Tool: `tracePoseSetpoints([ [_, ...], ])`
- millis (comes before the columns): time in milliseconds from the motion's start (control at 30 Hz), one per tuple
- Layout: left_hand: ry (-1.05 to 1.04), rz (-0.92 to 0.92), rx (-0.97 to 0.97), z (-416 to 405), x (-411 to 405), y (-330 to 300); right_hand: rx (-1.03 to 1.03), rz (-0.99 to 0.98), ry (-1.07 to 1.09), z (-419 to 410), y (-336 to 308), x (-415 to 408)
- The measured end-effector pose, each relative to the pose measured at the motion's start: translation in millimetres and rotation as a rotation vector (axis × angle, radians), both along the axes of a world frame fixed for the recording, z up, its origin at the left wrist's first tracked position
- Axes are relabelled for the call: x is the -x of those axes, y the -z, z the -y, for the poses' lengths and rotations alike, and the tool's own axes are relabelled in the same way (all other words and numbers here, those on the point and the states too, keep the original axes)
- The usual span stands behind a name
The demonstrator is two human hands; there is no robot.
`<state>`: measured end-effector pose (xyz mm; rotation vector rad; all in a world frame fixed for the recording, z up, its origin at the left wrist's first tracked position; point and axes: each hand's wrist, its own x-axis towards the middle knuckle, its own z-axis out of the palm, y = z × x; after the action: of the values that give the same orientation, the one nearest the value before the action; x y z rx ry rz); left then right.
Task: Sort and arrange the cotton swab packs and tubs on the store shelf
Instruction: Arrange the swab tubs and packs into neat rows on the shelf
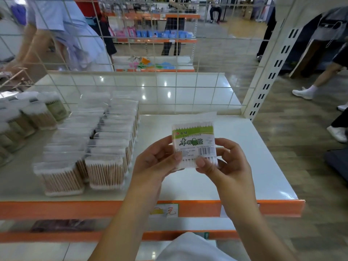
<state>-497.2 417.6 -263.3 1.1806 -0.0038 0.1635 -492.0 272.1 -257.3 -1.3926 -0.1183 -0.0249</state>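
I hold one flat cotton swab pack (194, 143) with a green and white label and a barcode upright above the white shelf (250, 166). My left hand (156, 162) pinches its lower left edge, thumb on the front. My right hand (224, 162) pinches its lower right corner the same way. Left of the hands, two rows of clear packs of wooden swabs (105, 146) stand on the shelf, running front to back. Round tubs of swabs (35, 112) stand further left, near the wire grid.
A white wire grid (156, 87) backs the shelf, with a slotted upright post (267, 80) at the right. The shelf front has an orange strip with a price tag (165, 210). People walk in the aisle at the right and behind the grid.
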Motion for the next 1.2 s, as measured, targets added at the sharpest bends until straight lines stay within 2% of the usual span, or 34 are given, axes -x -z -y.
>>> tracePoseSetpoints([
  [167, -0.023, 0.007, 0.034, -5, 4, 0, 0.062, 0.071, -0.007, -4, 2, 1],
  [233, -0.061, 0.004, 0.019, -6, 5, 0, 0.270, 0.250, 0.141, -6, 5, -1],
  [300, -0.100, 0.005, -0.006, -5, 7, -1, 0.541, 0.554, 0.333, -7, 8, -6],
  [367, -0.151, 0.022, -0.066, -3, 12, -3, 0.665, 0.706, 0.423, -11, 11, -10],
  [533, -0.326, 0.117, -0.423, -6, 26, -6, 0.643, 0.593, 0.253, -37, 3, -2],
  [633, -0.424, 0.177, -0.635, -15, 31, -6, 0.494, 0.396, 0.117, -54, -11, 11],
  [767, -0.440, 0.302, -0.870, -29, 40, -6, 0.232, 0.194, -0.028, -72, -32, 30],
  [867, -0.388, 0.341, -0.911, -41, 51, -10, 0.087, 0.115, -0.059, -82, -35, 37],
  [1000, -0.204, 0.406, -0.824, -65, 66, -17, -0.051, 0.062, -0.022, -95, -34, 45],
  [1100, -0.139, 0.388, -0.752, -92, 73, -18, -0.039, 0.046, -0.004, -107, -27, 46],
  [1200, -0.197, 0.379, -0.866, -129, 74, -9, 0.026, 0.022, 0.023, -123, -13, 43],
])
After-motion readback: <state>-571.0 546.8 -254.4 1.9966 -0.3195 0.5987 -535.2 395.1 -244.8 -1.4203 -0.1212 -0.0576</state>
